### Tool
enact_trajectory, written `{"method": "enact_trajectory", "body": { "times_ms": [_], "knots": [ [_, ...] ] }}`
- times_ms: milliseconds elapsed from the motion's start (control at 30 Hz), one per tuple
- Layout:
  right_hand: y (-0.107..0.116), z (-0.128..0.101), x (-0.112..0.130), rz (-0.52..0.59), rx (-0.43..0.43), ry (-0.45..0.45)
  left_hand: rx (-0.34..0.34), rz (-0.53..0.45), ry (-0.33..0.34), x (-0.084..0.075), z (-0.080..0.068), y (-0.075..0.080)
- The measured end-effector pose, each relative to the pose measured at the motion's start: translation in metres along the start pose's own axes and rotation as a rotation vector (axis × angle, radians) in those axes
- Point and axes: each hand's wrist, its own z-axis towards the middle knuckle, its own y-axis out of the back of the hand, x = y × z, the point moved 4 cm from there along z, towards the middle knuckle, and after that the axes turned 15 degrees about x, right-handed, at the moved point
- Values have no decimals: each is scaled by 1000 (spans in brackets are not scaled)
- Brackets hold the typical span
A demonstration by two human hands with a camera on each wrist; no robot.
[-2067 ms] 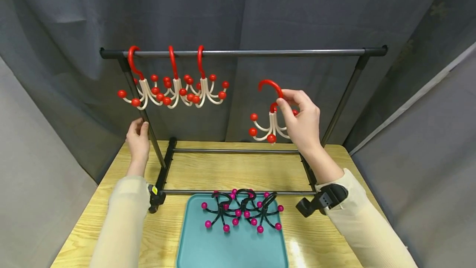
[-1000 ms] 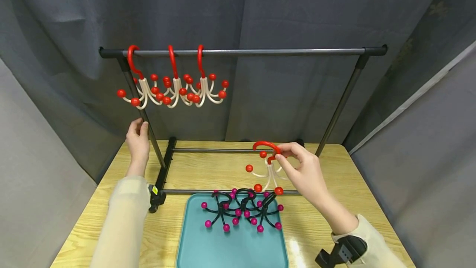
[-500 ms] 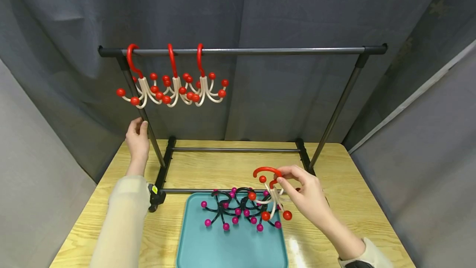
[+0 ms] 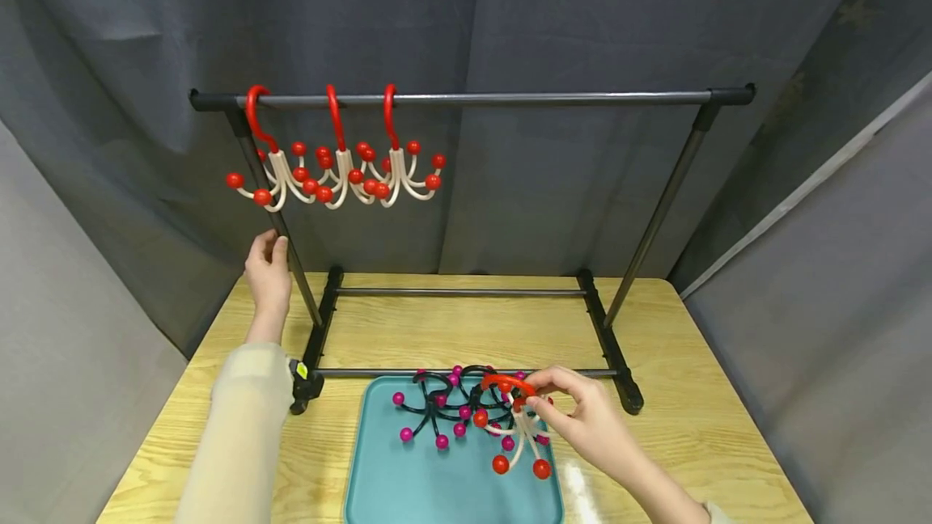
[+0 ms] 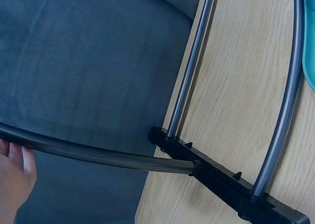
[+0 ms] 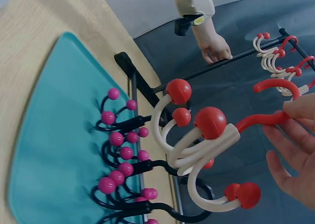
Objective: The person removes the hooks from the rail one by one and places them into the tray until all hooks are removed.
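A person's right hand (image 4: 590,423) pinches the red hook of a red-and-cream multi-arm hanger (image 4: 513,427) between thumb and fingertips, holding it low over the near right part of a teal tray (image 4: 408,492) on a wooden table (image 4: 699,395); its cream arms with red ball tips hang beside and partly over a cluster of black hangers with magenta tips (image 4: 459,411) lying at the tray's far edge. Two seconds earlier the same hand held this hanger high, well right of the others and below the rail; it has since come down past the rack's lower bars to the tray. The left hand (image 4: 268,273) has not moved, its fingers curled round the slanted left upright (image 4: 280,233) of the black garment rack (image 4: 480,99). Three matching red-and-cream hangers (image 4: 338,168) remain hooked together near the left end of the top rail, against a grey curtain (image 4: 546,14).
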Motion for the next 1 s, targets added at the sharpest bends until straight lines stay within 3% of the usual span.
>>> {"method": "enact_trajectory", "body": {
  "times_ms": [467,667,1000],
  "knots": [
    [-19,-14,-22,135,97,-100,1,-12,-3,-1,-1,0],
    [-26,-17,-35,125,125,-202,-4,-9,-4,-1,-1,0],
    [-37,-19,-57,128,175,-256,-4,0,-8,-2,-2,1]
  ]
}}
